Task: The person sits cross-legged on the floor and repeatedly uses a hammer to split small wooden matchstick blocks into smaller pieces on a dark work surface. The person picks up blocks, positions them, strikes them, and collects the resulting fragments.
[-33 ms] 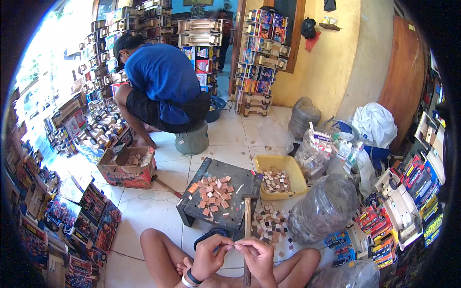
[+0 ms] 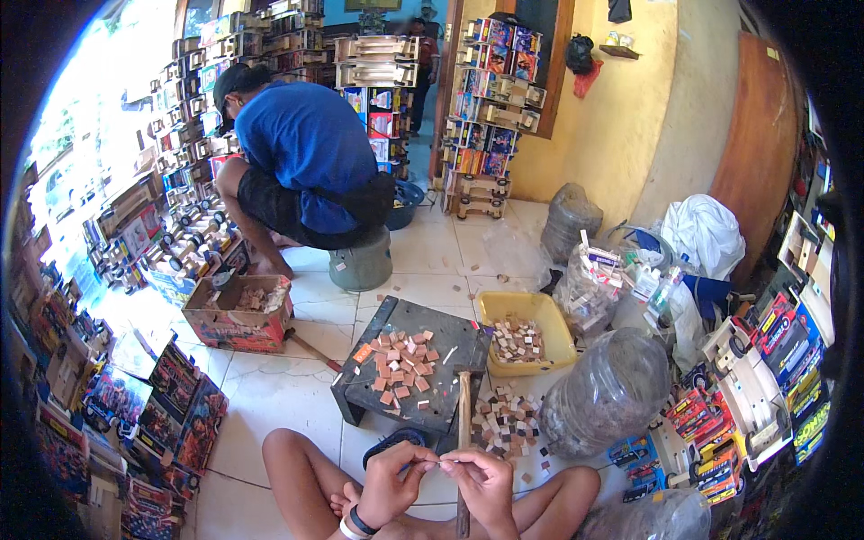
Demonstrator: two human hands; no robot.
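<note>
My left hand (image 2: 389,486) and my right hand (image 2: 481,483) meet fingertip to fingertip above my crossed legs. Both are pinched on something small and pale that I cannot make out. A hammer (image 2: 464,423) with a wooden handle rests its head on the right edge of the low black table (image 2: 373,315); the handle runs toward me, passing beside my right hand. On the table, just beyond my hands, lies a heap of small reddish-brown square wood pieces (image 2: 402,364). More small wood pieces (image 2: 506,418), brown, pale and dark, are piled on the floor to its right.
A yellow basin (image 2: 562,346) with wood pieces stands right of the table. Large plastic bags (image 2: 607,382) crowd the right. At the left sits a cardboard box (image 2: 216,326). A person in blue (image 2: 310,153) sits beyond on a bucket (image 2: 360,263). Stacked wooden toy vehicles (image 2: 490,117) line the walls.
</note>
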